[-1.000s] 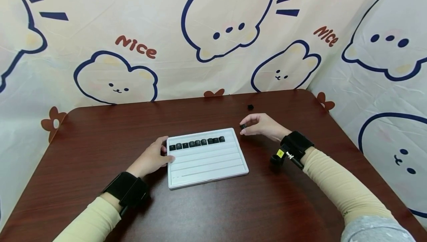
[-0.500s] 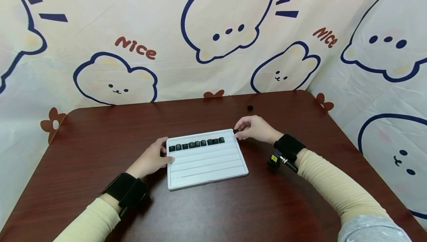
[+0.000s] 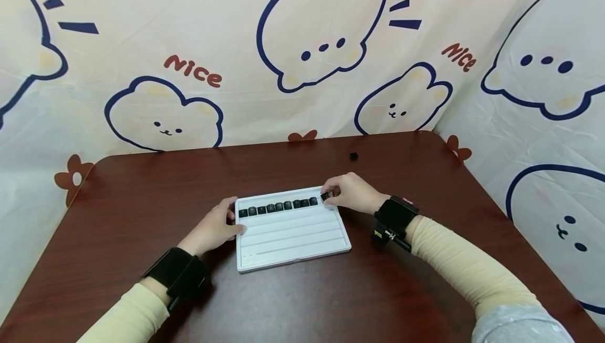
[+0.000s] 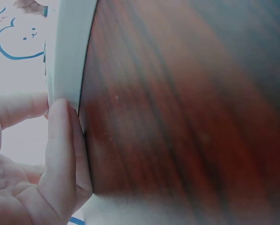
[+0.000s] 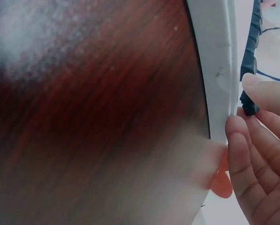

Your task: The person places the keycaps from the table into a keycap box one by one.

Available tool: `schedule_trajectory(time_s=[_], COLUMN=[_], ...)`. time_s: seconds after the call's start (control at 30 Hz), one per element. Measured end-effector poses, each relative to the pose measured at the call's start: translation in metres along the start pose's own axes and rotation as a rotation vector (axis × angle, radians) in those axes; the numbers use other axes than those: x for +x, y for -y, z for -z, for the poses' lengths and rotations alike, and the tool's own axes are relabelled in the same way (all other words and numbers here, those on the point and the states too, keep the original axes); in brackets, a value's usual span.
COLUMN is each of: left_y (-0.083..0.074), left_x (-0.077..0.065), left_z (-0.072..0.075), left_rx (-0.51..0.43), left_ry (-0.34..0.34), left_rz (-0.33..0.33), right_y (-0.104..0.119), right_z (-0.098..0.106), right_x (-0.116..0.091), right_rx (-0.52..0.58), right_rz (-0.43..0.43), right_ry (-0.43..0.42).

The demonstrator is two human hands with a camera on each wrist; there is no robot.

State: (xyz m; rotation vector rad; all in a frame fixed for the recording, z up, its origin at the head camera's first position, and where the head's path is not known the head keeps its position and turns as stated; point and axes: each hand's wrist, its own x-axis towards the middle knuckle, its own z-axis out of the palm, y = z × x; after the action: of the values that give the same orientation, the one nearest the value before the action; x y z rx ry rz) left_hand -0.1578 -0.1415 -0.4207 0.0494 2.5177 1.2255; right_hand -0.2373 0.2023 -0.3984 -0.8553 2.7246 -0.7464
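Observation:
A white tray [image 3: 295,240] with shallow grooves lies on the table, a row of black keycaps [image 3: 279,207] along its far groove. At the tray's left edge my left hand [image 3: 211,230] grips it, thumb over the rim and fingers along the side. My right hand [image 3: 355,194] pinches one black keycap [image 3: 324,196] at the right end of that row. In the right wrist view this keycap [image 5: 250,107] sits between thumb and fingertips, just inside the rim and in line with the others. Other fingers of that hand touch the tray's outer side.
Another black keycap [image 3: 354,156] lies on the dark wooden table [image 3: 156,196] near its back edge, beyond my right hand. A cartoon-printed cloth [image 3: 264,117] hangs behind and at the sides. Both wrists wear black bands.
My right hand has moved left and nearer with its keycap, from beside the tray to over its far right end. The left hand keeps its grip and the tray has stayed put.

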Motion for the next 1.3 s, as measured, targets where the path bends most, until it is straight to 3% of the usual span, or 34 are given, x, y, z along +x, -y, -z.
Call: schedule_trajectory(time_s=[0.27, 1.3], left_y=[-0.001, 0.0], left_x=[0.001, 0.001], left_z=[0.001, 0.002], left_rx=[-0.004, -0.001], left_ry=[0.0, 0.001], left_rz=[-0.001, -0.013], right_y=[0.008, 0.015], right_z=[-0.001, -0.003], right_x=[0.006, 0.008], right_rx=[-0.07, -0.089], right_rz=[-0.009, -0.055], right_ry=[0.028, 0.072])
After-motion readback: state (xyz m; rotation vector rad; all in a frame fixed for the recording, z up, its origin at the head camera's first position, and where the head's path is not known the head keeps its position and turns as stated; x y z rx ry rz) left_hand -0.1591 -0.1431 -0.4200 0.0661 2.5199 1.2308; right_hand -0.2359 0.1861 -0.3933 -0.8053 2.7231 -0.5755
